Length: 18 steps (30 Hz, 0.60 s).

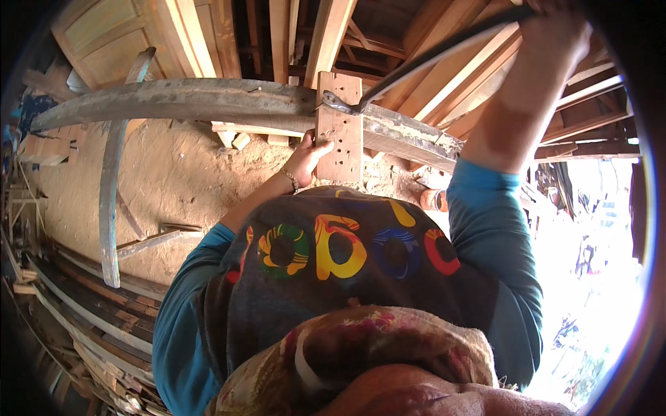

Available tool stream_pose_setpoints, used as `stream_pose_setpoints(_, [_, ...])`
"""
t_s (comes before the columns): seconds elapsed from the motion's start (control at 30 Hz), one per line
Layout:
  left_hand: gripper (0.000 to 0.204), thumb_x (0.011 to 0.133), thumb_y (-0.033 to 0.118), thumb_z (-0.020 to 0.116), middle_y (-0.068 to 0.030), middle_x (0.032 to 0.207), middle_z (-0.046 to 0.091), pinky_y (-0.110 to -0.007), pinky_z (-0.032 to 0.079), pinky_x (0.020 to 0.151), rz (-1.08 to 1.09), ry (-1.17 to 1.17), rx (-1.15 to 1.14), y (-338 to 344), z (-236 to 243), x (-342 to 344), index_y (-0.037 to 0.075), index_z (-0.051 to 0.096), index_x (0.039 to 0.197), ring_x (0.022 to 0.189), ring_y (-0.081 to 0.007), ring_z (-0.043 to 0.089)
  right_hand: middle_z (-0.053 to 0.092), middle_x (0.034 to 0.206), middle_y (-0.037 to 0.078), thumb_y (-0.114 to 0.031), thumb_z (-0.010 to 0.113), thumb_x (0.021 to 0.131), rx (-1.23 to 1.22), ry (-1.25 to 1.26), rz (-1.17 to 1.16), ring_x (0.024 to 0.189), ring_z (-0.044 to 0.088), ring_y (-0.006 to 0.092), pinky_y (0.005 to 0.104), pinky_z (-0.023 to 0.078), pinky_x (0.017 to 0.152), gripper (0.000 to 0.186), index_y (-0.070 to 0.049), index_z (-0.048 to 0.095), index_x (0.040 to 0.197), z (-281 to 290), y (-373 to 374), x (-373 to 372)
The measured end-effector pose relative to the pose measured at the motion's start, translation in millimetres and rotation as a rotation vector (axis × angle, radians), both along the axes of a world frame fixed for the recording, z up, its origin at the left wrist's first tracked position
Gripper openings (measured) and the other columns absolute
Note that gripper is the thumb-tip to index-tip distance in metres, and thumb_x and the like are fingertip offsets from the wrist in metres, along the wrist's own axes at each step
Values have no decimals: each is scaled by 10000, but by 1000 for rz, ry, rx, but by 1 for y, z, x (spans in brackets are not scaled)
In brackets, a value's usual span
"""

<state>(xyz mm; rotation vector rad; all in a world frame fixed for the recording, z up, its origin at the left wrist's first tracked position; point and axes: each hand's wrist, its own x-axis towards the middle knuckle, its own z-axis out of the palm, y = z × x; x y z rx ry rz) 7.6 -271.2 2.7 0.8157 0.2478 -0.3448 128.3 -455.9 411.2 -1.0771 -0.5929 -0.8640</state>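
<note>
A short wooden board [339, 145] dotted with several dark holes lies across a long grey beam [208, 97]. My left hand [303, 159] grips its left edge near the lower end, thumb on top and fingers partly hidden below. The end of a long dark crowbar [444, 46] rests on the board's upper part, by what looks like a nail. High at the upper right, my right hand [553, 19] is closed round the bar's other end, dim near the picture's rim. My right arm is stretched out along the bar.
Long timbers [329, 38] and a panelled wooden door [104, 38] lean beyond the beam. A narrow wooden support [113, 201] slants under the beam at left, above a sandy floor [177, 163]. Stacked planks [90, 312] lie at lower left; bright daylight enters at right.
</note>
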Motion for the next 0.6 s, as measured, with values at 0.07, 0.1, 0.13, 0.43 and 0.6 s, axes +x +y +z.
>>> stream_pose_setpoints(0.07, [496, 854, 106, 652, -93, 1117, 545, -385, 500, 872, 32, -116, -34, -3, -3, -3, 54, 343, 1239, 1092, -194, 530, 337, 533, -43, -401, 612, 818, 70, 93, 85, 425, 327, 80, 213, 306, 405, 322, -122, 502, 700, -4, -46, 10])
stream_pose_setpoints(0.1, [528, 853, 113, 655, -97, 1135, 534, -401, 498, 889, 28, -136, 54, 0, -27, 6, 56, 326, 1261, 1087, -201, 529, 314, 514, -45, -428, 628, 798, 60, 100, 261, 411, 303, 80, 217, 296, 398, 343, -125, 506, 694, -4, -71, 20])
stream_pose_setpoints(0.13, [527, 851, 116, 660, -100, 1140, 527, -400, 500, 886, 16, -159, 40, -2, -40, 13, 49, 323, 1250, 1083, -203, 528, 291, 496, -48, -454, 644, 778, 43, 119, 410, 398, 280, 81, 220, 285, 391, 365, -127, 510, 687, -2, -99, 26])
stream_pose_setpoints(0.43, [540, 852, 250, 675, -121, 1131, 498, -347, 482, 884, -126, -188, 264, -1, -46, 26, 49, 303, 1187, 1079, -225, 518, 286, 460, -64, -527, 573, 824, -6, 141, 457, 367, 287, 80, 223, 262, 363, 456, -130, 478, 621, 3, -96, 22])
stream_pose_setpoints(0.6, [556, 855, 246, 671, -135, 1128, 505, -336, 468, 905, -100, -183, 180, -2, -40, 22, -7, 291, 1172, 1063, -206, 519, 293, 486, -48, -561, 468, 879, -182, 120, 328, 384, 280, 79, 231, 272, 367, 469, -160, 448, 637, 7, -57, -16])
